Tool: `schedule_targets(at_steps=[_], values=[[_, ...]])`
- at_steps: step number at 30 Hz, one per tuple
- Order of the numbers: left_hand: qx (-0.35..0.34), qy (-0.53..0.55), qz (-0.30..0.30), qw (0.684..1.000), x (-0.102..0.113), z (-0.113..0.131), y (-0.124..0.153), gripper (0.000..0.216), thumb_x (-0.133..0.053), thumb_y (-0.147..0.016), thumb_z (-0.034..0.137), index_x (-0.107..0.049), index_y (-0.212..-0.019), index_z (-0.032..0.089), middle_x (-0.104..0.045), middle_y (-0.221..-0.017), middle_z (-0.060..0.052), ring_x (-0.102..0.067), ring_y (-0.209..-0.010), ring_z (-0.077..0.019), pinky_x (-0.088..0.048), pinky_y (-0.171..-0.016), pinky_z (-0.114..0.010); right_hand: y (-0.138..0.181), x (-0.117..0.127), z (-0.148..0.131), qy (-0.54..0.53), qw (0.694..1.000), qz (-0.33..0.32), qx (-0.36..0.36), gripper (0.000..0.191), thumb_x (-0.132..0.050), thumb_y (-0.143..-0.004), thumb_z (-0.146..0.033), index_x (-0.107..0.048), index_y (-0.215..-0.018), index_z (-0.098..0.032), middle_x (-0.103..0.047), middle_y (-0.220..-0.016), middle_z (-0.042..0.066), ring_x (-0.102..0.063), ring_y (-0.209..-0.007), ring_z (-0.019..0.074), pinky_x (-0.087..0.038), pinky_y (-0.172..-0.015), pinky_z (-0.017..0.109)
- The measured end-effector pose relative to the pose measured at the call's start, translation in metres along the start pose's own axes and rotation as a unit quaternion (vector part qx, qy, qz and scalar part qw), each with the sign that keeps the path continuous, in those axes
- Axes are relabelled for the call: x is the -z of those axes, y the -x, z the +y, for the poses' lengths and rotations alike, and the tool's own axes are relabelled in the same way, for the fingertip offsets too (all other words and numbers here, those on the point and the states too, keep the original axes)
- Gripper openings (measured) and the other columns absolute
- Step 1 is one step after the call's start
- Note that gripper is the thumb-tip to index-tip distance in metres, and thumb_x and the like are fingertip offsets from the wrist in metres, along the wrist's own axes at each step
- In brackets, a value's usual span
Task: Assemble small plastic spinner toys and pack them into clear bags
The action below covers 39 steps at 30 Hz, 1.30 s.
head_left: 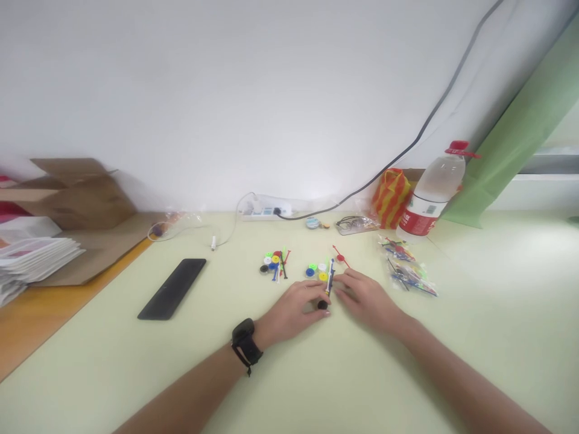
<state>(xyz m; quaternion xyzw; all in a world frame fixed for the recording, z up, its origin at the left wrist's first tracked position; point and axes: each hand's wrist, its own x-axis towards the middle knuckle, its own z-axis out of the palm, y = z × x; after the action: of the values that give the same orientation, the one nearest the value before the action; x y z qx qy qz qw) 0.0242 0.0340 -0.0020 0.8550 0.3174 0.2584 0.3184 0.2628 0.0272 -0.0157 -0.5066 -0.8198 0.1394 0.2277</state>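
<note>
My left hand (296, 308), wearing a black wristwatch (246, 342), is closed with thumb and forefinger around a small black disc (322, 305). Just above it, white and blue plastic sticks (330, 274) stand close together between my two hands. My right hand (368, 301) rests on the table with fingers stretched and apart, their tips beside the sticks; whether they touch is too small to tell. A red stick with a disc (340, 258) lies beyond my right fingertips. Blue, green, white and yellow discs (310, 272) lie beyond my left hand.
Another cluster of coloured discs and sticks (274, 263) lies left of centre. Clear bags of similar parts (409, 268) are at right, near a large bottle (427, 199) and a striped bag (390, 198). A black phone-like slab (172, 289), power strip (266, 211) and cardboard box (85, 199) are farther left.
</note>
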Motion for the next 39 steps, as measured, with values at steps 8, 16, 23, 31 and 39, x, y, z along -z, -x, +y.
schedule_targets(at_steps=[8,16,23,31,39], values=[[0.003,0.014,0.037,0.999,-0.003,-0.004,0.001,0.01,-0.069,-0.094,0.027,-0.071,-0.104,0.026,-0.07,-0.132,-0.002,-0.059,-0.129,-0.0238,-0.045,-0.111,-0.038,-0.007,-0.012,0.005,-0.014,0.999,0.036,0.032,0.026,-0.052,-0.099,-0.019,-0.068,-0.119,-0.025,-0.067,-0.099,0.005,-0.066,-0.09,0.0219,-0.05,-0.08,0.035],[-0.004,-0.019,-0.021,1.0,-0.003,-0.001,0.001,0.01,-0.065,-0.096,0.03,-0.069,-0.104,0.026,-0.066,-0.138,-0.005,-0.051,-0.14,-0.0266,-0.044,-0.115,-0.041,-0.009,-0.011,0.004,-0.095,0.994,0.03,0.049,0.025,-0.055,-0.097,-0.014,-0.076,-0.104,-0.026,-0.067,-0.097,0.005,-0.065,-0.089,0.02,-0.051,-0.079,0.033],[-0.001,-0.029,-0.013,0.999,-0.002,0.0,0.001,0.009,-0.061,-0.098,0.029,-0.067,-0.104,0.026,-0.069,-0.131,-0.004,-0.054,-0.137,-0.0255,-0.044,-0.114,-0.041,-0.009,-0.008,0.008,-0.124,0.99,0.035,0.057,0.019,-0.057,-0.096,-0.013,-0.072,-0.098,-0.025,-0.068,-0.097,0.004,-0.064,-0.094,0.0211,-0.051,-0.082,0.034],[0.02,-0.065,0.01,0.998,-0.002,0.0,0.003,0.012,-0.054,-0.101,0.028,-0.064,-0.108,0.024,-0.065,-0.136,-0.007,-0.057,-0.132,-0.0263,-0.046,-0.112,-0.042,-0.004,0.004,0.002,-0.063,0.996,0.014,0.065,0.014,-0.055,-0.096,-0.011,-0.058,-0.087,-0.022,-0.066,-0.091,0.005,-0.06,-0.089,0.0226,-0.049,-0.081,0.037],[0.026,-0.007,0.066,0.997,-0.001,-0.004,0.002,0.015,-0.058,-0.1,0.032,-0.069,-0.108,0.025,-0.063,-0.141,-0.006,-0.05,-0.139,-0.0272,-0.039,-0.119,-0.044,0.001,0.01,-0.002,-0.059,0.998,0.01,0.037,0.013,-0.044,-0.1,-0.018,-0.049,-0.09,-0.024,-0.062,-0.085,0.002,-0.056,-0.076,0.0206,-0.046,-0.07,0.033]])
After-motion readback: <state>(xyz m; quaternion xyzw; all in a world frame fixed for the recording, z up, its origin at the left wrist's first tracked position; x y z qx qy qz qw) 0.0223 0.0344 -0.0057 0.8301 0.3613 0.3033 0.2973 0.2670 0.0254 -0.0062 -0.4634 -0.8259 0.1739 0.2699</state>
